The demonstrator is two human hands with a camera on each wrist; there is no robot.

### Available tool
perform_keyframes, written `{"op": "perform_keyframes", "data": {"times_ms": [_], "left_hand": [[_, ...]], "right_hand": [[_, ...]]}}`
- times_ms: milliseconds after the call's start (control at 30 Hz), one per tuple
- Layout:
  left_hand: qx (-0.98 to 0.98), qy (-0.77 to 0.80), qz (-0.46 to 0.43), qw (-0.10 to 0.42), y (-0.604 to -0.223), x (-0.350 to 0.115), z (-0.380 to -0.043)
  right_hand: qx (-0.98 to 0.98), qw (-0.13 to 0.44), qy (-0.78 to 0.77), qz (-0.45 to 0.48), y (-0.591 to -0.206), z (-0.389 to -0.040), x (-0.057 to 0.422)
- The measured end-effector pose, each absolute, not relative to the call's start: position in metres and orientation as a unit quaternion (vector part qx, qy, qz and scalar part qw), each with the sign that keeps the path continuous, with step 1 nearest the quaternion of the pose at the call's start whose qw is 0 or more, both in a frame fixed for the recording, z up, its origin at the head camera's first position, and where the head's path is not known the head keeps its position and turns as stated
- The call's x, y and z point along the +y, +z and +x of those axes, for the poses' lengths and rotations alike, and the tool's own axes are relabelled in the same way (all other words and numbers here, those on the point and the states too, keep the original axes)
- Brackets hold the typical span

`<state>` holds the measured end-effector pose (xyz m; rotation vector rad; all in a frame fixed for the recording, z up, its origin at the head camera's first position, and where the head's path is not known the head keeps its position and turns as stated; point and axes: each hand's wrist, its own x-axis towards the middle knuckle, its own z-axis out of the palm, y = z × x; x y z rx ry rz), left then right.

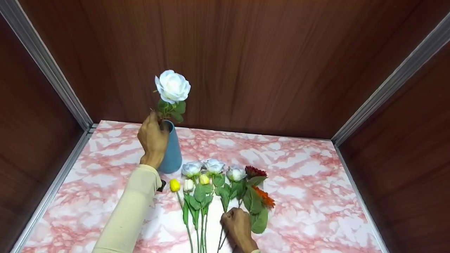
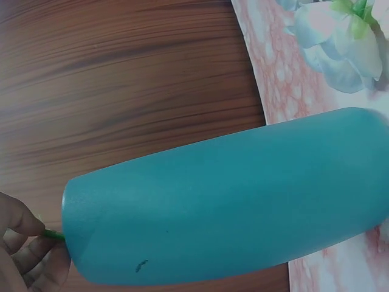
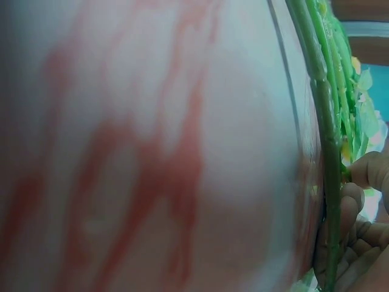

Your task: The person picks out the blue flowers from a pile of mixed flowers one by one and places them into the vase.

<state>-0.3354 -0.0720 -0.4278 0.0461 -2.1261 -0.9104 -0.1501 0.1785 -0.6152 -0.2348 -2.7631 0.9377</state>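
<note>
My left hand (image 1: 153, 138) pinches the stem of a white rose (image 1: 173, 86) at the mouth of a tall blue vase (image 1: 171, 154). The bloom stands upright above the rim. In the left wrist view the fingertips hold the green stem (image 2: 53, 234) right by the vase's opening; the stem's lower part is hidden inside. Down on the table, my right hand (image 1: 239, 225) pinches the stem of a lying white rose (image 1: 236, 173). Thumb and fingers close on green stems in the right wrist view, where a thicker stem (image 3: 328, 134) passes in front of the fingers.
Left of the right hand lie two more white roses (image 1: 214, 166), yellow tulips (image 1: 174, 185) and a white tulip (image 1: 188, 185). To its right are a dark red flower (image 1: 255, 172) and an orange flower (image 1: 264, 197). Wooden panels (image 1: 225, 63) enclose the pink marbled table (image 1: 309, 196).
</note>
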Motion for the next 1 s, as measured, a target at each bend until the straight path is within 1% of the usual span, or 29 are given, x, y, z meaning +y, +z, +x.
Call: {"op": "perform_keyframes", "data": {"times_ms": [267, 500, 733, 1000], "left_hand": [[-0.846, -0.358, 0.008, 0.396, -0.432, -0.072, -0.337], [-0.85, -0.355, -0.011, 0.389, -0.435, -0.073, -0.339], [-0.858, -0.352, -0.03, 0.373, -0.439, -0.071, -0.339], [-0.867, -0.337, -0.03, 0.366, -0.44, -0.068, -0.34]], "right_hand": [[-0.939, 0.106, 0.317, -0.078, -0.615, -0.15, 0.179], [-0.941, 0.088, 0.317, -0.08, -0.613, -0.15, 0.178], [-0.949, 0.074, 0.288, -0.105, -0.605, -0.153, 0.175], [-0.95, 0.076, 0.282, -0.11, -0.596, -0.155, 0.175]]}}
